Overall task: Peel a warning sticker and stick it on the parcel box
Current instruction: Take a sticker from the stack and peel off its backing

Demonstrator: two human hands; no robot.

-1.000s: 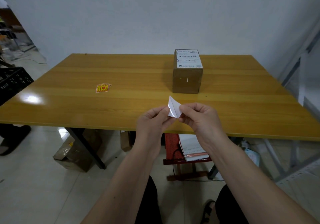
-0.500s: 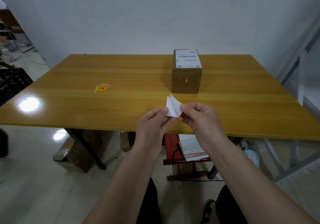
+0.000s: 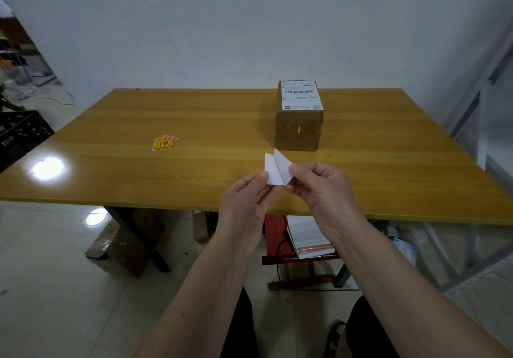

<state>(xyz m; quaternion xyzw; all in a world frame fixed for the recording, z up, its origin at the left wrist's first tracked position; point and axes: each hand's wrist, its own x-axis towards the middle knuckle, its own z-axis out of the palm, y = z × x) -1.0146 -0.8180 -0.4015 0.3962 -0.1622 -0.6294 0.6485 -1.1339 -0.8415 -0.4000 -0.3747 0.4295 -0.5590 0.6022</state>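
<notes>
Both my hands hold one warning sticker [image 3: 276,170] above the table's near edge; only its white back faces me. It has split into two white flaps that spread apart at the top. My left hand [image 3: 245,199] pinches the left flap, my right hand [image 3: 323,187] pinches the right flap. The brown parcel box [image 3: 299,128] stands upright on the wooden table [image 3: 194,124] just beyond my hands, with a white shipping label [image 3: 301,95] on its top. A small stack of yellow-and-red warning stickers [image 3: 164,143] lies on the table to the left.
A black crate [image 3: 19,133] sits off the table's left edge. Under the table are cardboard pieces [image 3: 116,241] and a red stool [image 3: 277,239] holding a notebook. A metal shelf frame [image 3: 477,113] stands at the right, and a lamp glare spot marks the table's left.
The two white flaps have spread further apart as my hands pull them. My hands stay in about the same place above the near edge.
</notes>
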